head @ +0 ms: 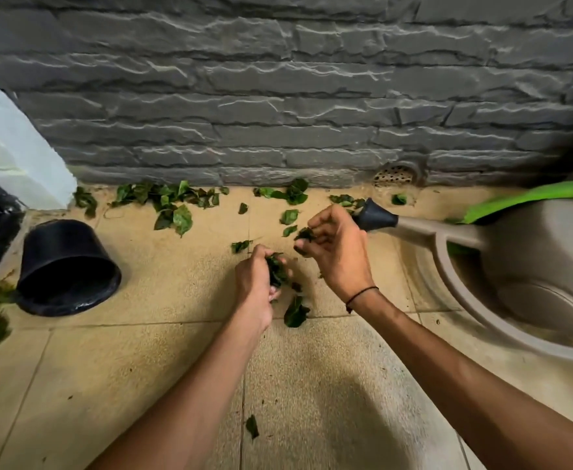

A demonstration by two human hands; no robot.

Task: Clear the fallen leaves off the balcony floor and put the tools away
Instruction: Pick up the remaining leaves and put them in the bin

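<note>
At frame centre, hands: two bare forearms are seen reaching up from the lower edge over the beige tiled floor (142, 351).
Left hand (256, 283): fingers are curled round a bunch of dark green crumpled leaves (276, 269), held just above the tiles.
Right hand (334, 247): fingers are bent and a small clump of green leaf bits (304, 234) is pinched at the fingertips; a thin black cord bracelet (363, 293) is worn on the wrist.
Loose leaves: a scattered band of green fallen leaves (168, 201) is spread along the foot of the grey rough stone wall (278, 96) in the upper half; a single larger leaf (295, 313) lies just below the hands.
Left of frame: a black round plastic pot (64, 266) is tipped on its side.
Right of frame: a beige plastic watering can (532, 266) with a black spout tip (376, 217) is placed; the tip is seen just beside the right hand.
</note>
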